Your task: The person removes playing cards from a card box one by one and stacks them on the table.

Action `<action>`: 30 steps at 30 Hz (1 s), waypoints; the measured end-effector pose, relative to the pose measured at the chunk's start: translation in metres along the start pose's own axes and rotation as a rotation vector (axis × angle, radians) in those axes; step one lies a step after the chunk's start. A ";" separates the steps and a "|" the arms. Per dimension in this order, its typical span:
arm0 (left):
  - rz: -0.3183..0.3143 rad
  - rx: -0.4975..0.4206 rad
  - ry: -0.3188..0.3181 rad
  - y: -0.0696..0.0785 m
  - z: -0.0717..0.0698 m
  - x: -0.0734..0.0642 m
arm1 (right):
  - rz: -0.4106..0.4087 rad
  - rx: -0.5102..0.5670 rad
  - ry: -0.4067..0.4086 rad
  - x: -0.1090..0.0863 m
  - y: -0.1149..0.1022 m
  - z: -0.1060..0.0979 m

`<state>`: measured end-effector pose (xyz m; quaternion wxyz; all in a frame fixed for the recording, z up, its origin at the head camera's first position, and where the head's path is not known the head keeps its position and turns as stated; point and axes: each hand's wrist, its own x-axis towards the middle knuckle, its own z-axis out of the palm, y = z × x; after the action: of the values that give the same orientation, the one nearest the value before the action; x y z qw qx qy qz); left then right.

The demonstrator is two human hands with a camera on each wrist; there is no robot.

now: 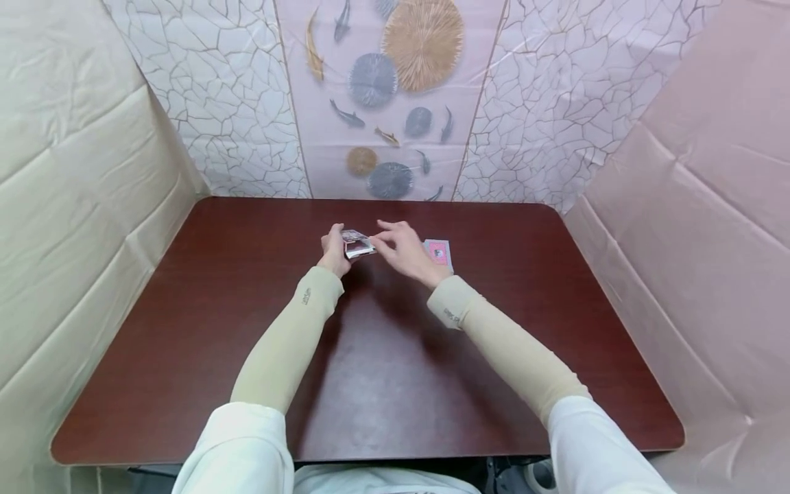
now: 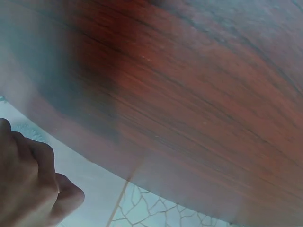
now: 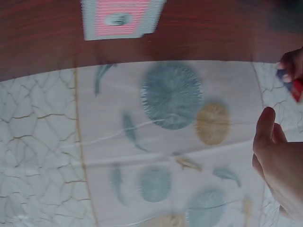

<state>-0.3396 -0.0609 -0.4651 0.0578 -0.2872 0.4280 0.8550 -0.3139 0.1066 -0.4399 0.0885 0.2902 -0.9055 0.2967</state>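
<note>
My left hand [image 1: 334, 251] grips a small box [image 1: 358, 245] above the far middle of the table. The box has a patterned flap and a light front edge; in the right wrist view, a blue and red part of it [image 3: 296, 90] shows by the left fingers. Fingers of the left hand [image 2: 33, 182] look bent in the left wrist view, where the box is hidden. The right hand [image 1: 407, 252] is at the box's right side, fingertips overlapping its edge in the head view. Its fingers look extended in the right wrist view. Beside it lies a stack of pink-backed cards [image 1: 438, 252].
The dark red wooden table [image 1: 247, 329] has rounded corners. Behind it hangs a patterned sheet [image 1: 389, 123] with fish and round shapes. Pale padded panels stand at the left [image 1: 68, 206] and the right [image 1: 697, 206].
</note>
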 end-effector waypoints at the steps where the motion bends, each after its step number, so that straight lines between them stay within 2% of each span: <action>1: 0.004 0.002 -0.002 -0.001 0.000 0.001 | 0.003 -0.010 -0.029 0.001 -0.005 0.004; 7: 0.045 0.037 -0.056 -0.006 0.006 0.004 | 0.091 -0.118 -0.176 0.006 -0.014 0.021; 12: 0.067 0.054 -0.052 -0.007 0.006 0.008 | 0.071 -0.190 -0.283 0.010 -0.016 0.025; 15: 0.075 0.058 -0.063 -0.008 0.002 0.010 | 0.061 -0.201 -0.314 0.010 -0.020 0.027; 17: 0.073 0.053 -0.065 -0.009 0.000 0.010 | 0.039 -0.196 -0.282 0.008 -0.020 0.029; 23: 0.083 -0.021 0.017 -0.011 -0.003 0.011 | -0.075 -0.137 -0.124 -0.003 -0.016 0.031; 27: 0.108 -0.037 0.081 -0.008 -0.002 0.010 | -0.083 -0.055 -0.056 -0.007 -0.016 0.028; 30: 0.108 -0.044 0.104 -0.006 -0.001 0.008 | -0.064 -0.022 -0.027 -0.007 -0.018 0.026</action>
<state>-0.3444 -0.0590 -0.4739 -0.0169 -0.3092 0.4264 0.8499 -0.2973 0.0828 -0.4544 0.0889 0.3220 -0.9000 0.2800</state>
